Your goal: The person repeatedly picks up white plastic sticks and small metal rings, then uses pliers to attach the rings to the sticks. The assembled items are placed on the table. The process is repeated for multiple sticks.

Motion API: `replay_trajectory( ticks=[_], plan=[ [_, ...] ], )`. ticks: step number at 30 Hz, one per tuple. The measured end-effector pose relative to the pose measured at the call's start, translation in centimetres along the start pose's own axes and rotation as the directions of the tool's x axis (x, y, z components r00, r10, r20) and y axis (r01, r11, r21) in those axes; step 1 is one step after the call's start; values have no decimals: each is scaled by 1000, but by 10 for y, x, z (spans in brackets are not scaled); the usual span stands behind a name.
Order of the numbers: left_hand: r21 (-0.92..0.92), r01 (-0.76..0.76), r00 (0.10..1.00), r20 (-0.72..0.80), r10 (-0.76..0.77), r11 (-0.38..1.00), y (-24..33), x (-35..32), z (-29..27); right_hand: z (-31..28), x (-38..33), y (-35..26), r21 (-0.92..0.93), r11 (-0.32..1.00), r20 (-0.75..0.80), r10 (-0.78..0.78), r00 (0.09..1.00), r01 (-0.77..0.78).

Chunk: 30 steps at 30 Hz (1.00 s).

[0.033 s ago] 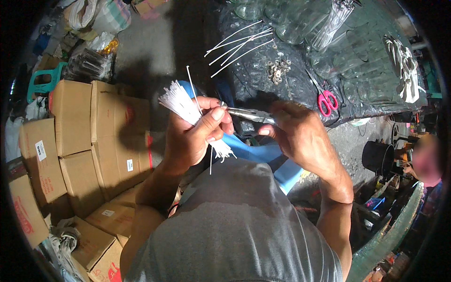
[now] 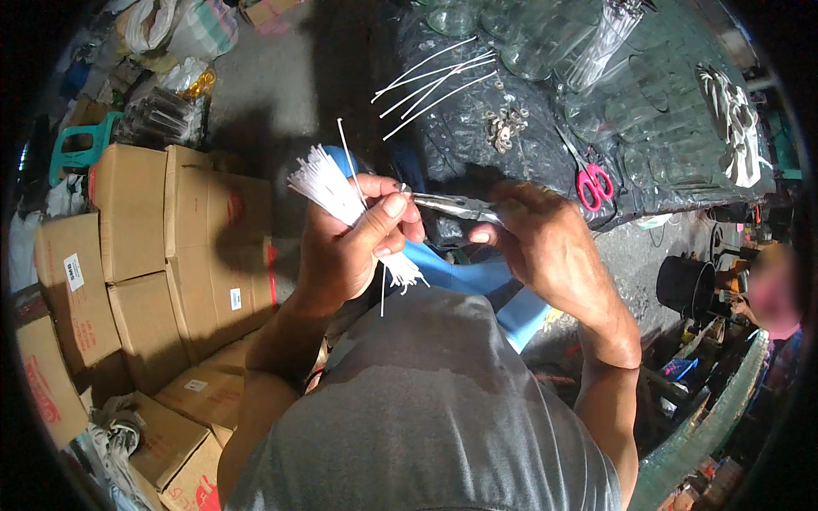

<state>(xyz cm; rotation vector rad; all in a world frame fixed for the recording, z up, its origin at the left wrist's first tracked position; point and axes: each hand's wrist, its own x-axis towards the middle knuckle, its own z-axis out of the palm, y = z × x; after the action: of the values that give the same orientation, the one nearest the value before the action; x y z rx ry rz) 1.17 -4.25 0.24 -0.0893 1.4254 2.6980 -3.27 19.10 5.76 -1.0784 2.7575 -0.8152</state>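
Note:
My left hand [image 2: 345,255] is closed round a bundle of thin white wick-like cords [image 2: 328,189], which fan out above the fist and below it. One cord stands apart from the bundle. Between the left thumb and forefinger sits a small metal piece [image 2: 404,189], at the jaw tips of long-nosed pliers [image 2: 447,204]. My right hand [image 2: 550,243] grips the pliers, hiding most of their handles. On the black-covered table ahead lie several loose white cords [image 2: 434,83] and a pile of small metal pieces [image 2: 508,128]. Pink-handled scissors [image 2: 594,186] rest at the table's near edge.
Many clear glass jars [image 2: 528,55] stand at the table's far right, with more white cords [image 2: 605,47] and a white cloth-like bundle [image 2: 734,128]. Cardboard boxes [image 2: 132,213] are stacked at left. A black bucket [image 2: 684,285] and another person [image 2: 771,294] are at right.

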Motion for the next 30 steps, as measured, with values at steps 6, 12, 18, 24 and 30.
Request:
replay_trajectory(
  ticks=[6, 12, 18, 24, 30],
  plan=[
    [106, -8, 1000, 16, 6, 994, 0, -1, -3, 14, 5, 0, 44, 996, -125, -72, 990, 78],
    [102, 11, 1000, 27, -14, 995, 1, -1, -1, 19, 9, -1, 48, 993, -178, -102, 979, 112],
    [100, -1, 1000, -12, 2, 995, 6, -1, 12, 13, 5, -5, 141, 990, -118, 26, 993, -9],
    [189, 28, 993, 106, -48, 982, 14, 5, 15, 16, 9, 13, 129, 988, -132, -62, 989, 79],
    [520, 43, 999, -19, -39, 853, 13, -3, 2, 0, 11, 24, 152, 988, -260, 56, 964, -16]
  ],
)
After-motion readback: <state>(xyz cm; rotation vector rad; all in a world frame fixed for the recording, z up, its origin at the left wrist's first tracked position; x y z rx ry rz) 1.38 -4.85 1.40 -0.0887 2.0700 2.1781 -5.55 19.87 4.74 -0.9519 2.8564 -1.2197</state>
